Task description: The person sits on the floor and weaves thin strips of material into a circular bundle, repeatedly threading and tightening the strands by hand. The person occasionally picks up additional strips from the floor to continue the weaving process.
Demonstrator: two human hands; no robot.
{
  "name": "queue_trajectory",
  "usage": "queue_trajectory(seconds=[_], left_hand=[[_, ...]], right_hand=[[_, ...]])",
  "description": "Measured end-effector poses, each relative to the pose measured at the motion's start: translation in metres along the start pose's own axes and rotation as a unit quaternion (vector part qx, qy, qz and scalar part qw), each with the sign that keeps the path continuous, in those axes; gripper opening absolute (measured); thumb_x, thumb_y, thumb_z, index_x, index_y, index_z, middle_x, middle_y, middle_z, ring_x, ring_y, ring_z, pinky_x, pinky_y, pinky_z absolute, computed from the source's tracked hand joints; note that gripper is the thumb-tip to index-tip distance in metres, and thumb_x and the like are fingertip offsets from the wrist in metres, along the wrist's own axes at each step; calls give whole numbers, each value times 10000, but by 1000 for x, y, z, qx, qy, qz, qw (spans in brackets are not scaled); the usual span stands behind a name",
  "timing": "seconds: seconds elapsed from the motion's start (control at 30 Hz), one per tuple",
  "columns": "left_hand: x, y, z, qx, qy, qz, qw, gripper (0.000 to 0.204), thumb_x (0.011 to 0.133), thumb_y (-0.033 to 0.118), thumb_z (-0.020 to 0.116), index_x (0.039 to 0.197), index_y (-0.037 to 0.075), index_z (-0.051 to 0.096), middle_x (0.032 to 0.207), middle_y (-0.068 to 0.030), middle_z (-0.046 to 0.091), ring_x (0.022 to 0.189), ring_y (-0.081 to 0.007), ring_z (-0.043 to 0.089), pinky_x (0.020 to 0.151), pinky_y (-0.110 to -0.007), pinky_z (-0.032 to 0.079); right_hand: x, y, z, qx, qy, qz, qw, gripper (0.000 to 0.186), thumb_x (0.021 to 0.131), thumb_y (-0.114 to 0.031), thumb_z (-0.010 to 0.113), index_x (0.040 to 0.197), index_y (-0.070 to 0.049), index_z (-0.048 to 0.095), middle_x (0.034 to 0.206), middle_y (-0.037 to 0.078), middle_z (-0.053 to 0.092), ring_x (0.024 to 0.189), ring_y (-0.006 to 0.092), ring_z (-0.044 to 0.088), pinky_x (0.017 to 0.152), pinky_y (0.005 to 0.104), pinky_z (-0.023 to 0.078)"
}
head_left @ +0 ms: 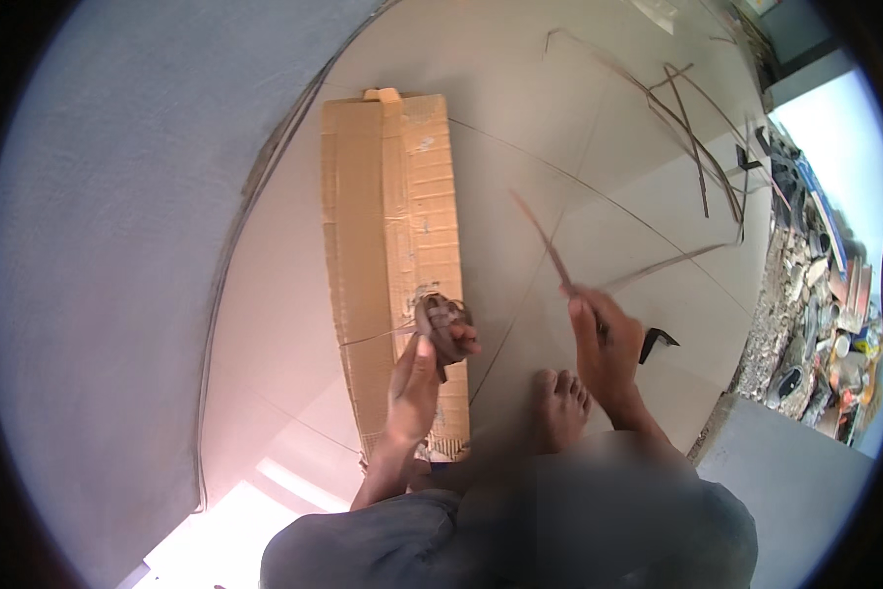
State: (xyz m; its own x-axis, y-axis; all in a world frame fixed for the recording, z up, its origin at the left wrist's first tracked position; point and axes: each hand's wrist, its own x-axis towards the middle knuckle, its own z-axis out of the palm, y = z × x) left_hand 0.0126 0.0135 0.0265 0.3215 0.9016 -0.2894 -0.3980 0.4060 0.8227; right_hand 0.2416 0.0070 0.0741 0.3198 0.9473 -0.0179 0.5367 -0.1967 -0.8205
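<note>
Two hands, both occupied. We see the left hand (pixel 414 395) wrapped around a brown bundle (pixel 440 319), over the card (pixel 361 196) in this view; contact with the card we cannot tell. The right hand (pixel 607 344) pinches a blurred strip (pixel 549 247). Key relation: we find the bundle left of the right hand, roughly level with it, a clear gap between. The strip's long axis slants from the right fingers leftward and away from the body; its tip lies farther out than the bundle, apart from it.
</note>
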Motion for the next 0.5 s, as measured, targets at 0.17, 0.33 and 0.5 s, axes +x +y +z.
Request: queue_trajectory(seconds=[0.17,0.33,0.5], left_hand=[[-3,-5,7,-3,2,33,999,595,1079,462,303,1348,-40,478,1296,-151,541,1220,-277,522,1076,-458,378],[-7,-2,5,-65,29,101,992,568,1096,418,269,1395,-33,440,1341,-154,527,1231,-287,534,1103,-463,369],[-10,1,-5,-86,96,97,987,531,1098,388,306,1354,-45,476,1336,-155,535,1232,-282,531,1105,-461,372]], right_hand=[[-36,-23,20,88,-128,-95,983,182,940,-121,642,1057,-14,731,633,55,594,507,84,481,481,262,367],[-47,-9,45,121,-230,-173,950,188,907,-102,674,1074,-24,710,638,74,605,481,136,516,468,285,382],[-56,-11,51,92,-291,-143,941,224,862,-101,731,1071,-28,704,647,84,610,530,180,581,517,311,448]])
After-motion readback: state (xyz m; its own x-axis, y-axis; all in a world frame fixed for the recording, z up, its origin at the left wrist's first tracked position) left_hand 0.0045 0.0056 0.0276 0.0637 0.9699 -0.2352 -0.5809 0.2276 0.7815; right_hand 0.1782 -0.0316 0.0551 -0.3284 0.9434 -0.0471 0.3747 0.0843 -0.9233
